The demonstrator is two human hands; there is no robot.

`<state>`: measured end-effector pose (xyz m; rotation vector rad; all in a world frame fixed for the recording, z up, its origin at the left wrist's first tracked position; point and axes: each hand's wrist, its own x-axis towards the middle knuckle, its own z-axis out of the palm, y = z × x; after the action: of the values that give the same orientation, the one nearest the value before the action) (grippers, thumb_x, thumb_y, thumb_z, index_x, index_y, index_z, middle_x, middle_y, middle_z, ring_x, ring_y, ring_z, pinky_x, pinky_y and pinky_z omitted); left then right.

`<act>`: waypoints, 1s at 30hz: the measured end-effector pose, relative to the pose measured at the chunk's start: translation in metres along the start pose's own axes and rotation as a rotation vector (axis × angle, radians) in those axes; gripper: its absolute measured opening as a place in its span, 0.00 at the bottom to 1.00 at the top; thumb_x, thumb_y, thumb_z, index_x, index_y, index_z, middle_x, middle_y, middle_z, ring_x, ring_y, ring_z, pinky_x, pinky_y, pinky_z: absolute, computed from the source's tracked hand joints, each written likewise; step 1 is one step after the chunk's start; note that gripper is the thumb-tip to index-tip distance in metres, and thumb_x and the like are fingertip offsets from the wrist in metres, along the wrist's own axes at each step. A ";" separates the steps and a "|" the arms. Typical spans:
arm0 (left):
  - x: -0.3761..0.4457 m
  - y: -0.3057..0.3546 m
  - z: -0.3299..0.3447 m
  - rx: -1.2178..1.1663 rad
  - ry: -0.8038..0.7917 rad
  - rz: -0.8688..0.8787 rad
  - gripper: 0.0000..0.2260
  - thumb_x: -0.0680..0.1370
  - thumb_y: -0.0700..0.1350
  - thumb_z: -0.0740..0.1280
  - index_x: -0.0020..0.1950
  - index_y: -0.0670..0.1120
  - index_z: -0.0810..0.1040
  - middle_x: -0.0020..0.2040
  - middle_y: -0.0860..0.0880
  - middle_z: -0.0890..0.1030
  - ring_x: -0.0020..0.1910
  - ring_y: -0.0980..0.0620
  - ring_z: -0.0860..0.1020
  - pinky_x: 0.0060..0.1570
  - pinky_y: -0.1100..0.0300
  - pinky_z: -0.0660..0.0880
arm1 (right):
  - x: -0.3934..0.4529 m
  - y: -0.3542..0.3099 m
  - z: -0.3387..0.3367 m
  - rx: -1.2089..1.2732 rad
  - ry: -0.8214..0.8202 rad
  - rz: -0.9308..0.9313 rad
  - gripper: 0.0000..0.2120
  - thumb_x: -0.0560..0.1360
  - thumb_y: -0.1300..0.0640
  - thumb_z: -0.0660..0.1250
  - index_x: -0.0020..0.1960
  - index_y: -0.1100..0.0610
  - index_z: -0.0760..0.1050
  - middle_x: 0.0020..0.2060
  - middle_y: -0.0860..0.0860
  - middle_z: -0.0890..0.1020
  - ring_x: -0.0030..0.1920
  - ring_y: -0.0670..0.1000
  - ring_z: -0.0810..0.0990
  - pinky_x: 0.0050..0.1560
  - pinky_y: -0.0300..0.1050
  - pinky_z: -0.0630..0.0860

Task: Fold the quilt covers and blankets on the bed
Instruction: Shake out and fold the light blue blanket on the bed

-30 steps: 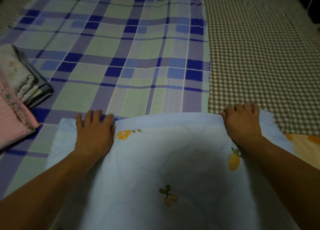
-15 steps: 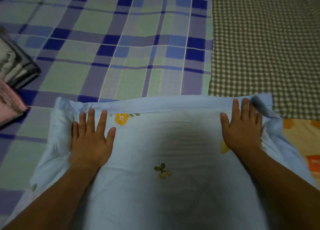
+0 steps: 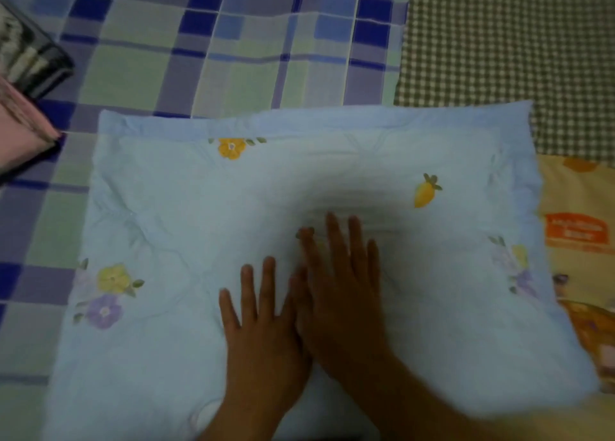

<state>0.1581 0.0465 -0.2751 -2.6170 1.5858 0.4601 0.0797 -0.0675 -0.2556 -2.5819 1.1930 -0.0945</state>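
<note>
Pale-blue quilted blanket with printed flowers and fruit, folded into a rectangle, fills the centre and lower part of the frame, lying flat on the bed. Left hand rests palm-down on it at lower centre, fingers straight and slightly spread, gripping nothing. Right hand is also palm-down on the blanket, just right of the left and touching its edge, fingers straight and reaching a bit further up the frame; blurred, gripping nothing. Under the blanket, a blue, purple and green plaid bed sheet covers the upper left and left side. Brown-and-white gingham cloth covers the upper right, its edge meeting the blanket's top right corner. Orange-and-yellow printed fabric shows at the right edge, beside the blanket. At the far left, a folded pink cloth sits below a dark-edged stack of folded pale fabric, both near the blanket's top left corner but apart from it.
</note>
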 end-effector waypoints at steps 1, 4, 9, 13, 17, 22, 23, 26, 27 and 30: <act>-0.004 -0.006 0.007 0.011 -0.029 -0.026 0.35 0.77 0.61 0.61 0.81 0.56 0.53 0.81 0.43 0.53 0.80 0.37 0.50 0.72 0.29 0.51 | -0.018 0.024 0.009 -0.071 -0.054 0.011 0.28 0.81 0.44 0.55 0.79 0.49 0.58 0.80 0.55 0.53 0.80 0.60 0.48 0.76 0.63 0.51; 0.005 -0.026 0.014 0.054 -0.100 -0.052 0.31 0.80 0.65 0.51 0.81 0.56 0.52 0.82 0.43 0.48 0.80 0.39 0.45 0.72 0.30 0.49 | -0.036 0.117 0.016 -0.255 -0.148 0.077 0.29 0.81 0.42 0.53 0.78 0.53 0.61 0.79 0.56 0.56 0.78 0.61 0.54 0.73 0.63 0.58; -0.010 0.003 -0.009 -0.005 -0.008 -0.019 0.29 0.81 0.61 0.54 0.81 0.54 0.56 0.81 0.40 0.51 0.80 0.36 0.47 0.74 0.32 0.47 | -0.044 0.087 -0.015 -0.074 0.102 0.223 0.26 0.81 0.49 0.55 0.76 0.58 0.65 0.77 0.62 0.60 0.78 0.63 0.55 0.75 0.64 0.54; -0.075 0.040 -0.004 -0.087 0.050 0.243 0.28 0.74 0.54 0.61 0.75 0.53 0.70 0.79 0.41 0.60 0.78 0.36 0.57 0.73 0.34 0.55 | -0.130 0.028 -0.011 0.120 0.080 -0.036 0.20 0.78 0.55 0.61 0.69 0.56 0.74 0.74 0.58 0.67 0.76 0.60 0.61 0.76 0.59 0.57; -0.125 0.010 0.017 -0.055 -0.027 0.215 0.27 0.76 0.57 0.63 0.75 0.51 0.70 0.79 0.43 0.61 0.78 0.38 0.59 0.72 0.34 0.59 | -0.184 0.103 -0.027 0.126 0.175 0.462 0.27 0.75 0.49 0.61 0.71 0.57 0.69 0.73 0.61 0.66 0.73 0.63 0.63 0.71 0.63 0.62; -0.125 0.026 0.013 -0.021 -0.003 0.174 0.32 0.77 0.62 0.61 0.78 0.50 0.64 0.79 0.41 0.60 0.79 0.37 0.54 0.75 0.36 0.51 | -0.189 0.218 -0.077 0.666 0.134 0.898 0.30 0.70 0.29 0.64 0.63 0.47 0.74 0.59 0.50 0.80 0.60 0.56 0.78 0.60 0.61 0.76; -0.120 0.032 0.016 -0.013 -0.012 0.223 0.33 0.77 0.63 0.60 0.79 0.50 0.63 0.80 0.41 0.59 0.79 0.37 0.54 0.75 0.36 0.52 | -0.187 0.229 -0.082 0.744 0.106 0.910 0.30 0.67 0.26 0.65 0.58 0.47 0.77 0.55 0.48 0.82 0.56 0.55 0.81 0.56 0.62 0.78; -0.097 0.029 0.030 0.071 -0.064 0.329 0.35 0.77 0.65 0.59 0.79 0.49 0.63 0.80 0.41 0.58 0.79 0.37 0.56 0.73 0.35 0.56 | -0.189 0.250 -0.086 0.797 0.073 0.796 0.31 0.62 0.27 0.71 0.55 0.48 0.78 0.52 0.51 0.82 0.52 0.55 0.81 0.51 0.65 0.79; -0.091 0.025 0.032 0.091 -0.073 0.327 0.34 0.77 0.64 0.59 0.79 0.49 0.63 0.80 0.41 0.58 0.78 0.36 0.57 0.73 0.35 0.57 | -0.188 0.252 -0.091 0.875 0.052 0.773 0.31 0.62 0.28 0.73 0.57 0.47 0.78 0.54 0.52 0.83 0.53 0.56 0.82 0.52 0.64 0.79; -0.088 0.020 0.031 0.100 -0.103 0.325 0.33 0.76 0.61 0.58 0.79 0.49 0.62 0.79 0.42 0.62 0.77 0.36 0.60 0.72 0.37 0.58 | -0.191 0.266 -0.095 1.212 -0.116 0.728 0.34 0.64 0.40 0.78 0.66 0.49 0.75 0.61 0.52 0.82 0.60 0.56 0.81 0.58 0.58 0.78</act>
<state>0.0958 0.1182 -0.2783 -2.2317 1.9500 0.5063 -0.2578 -0.1092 -0.2308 -1.0520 1.3397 -0.3609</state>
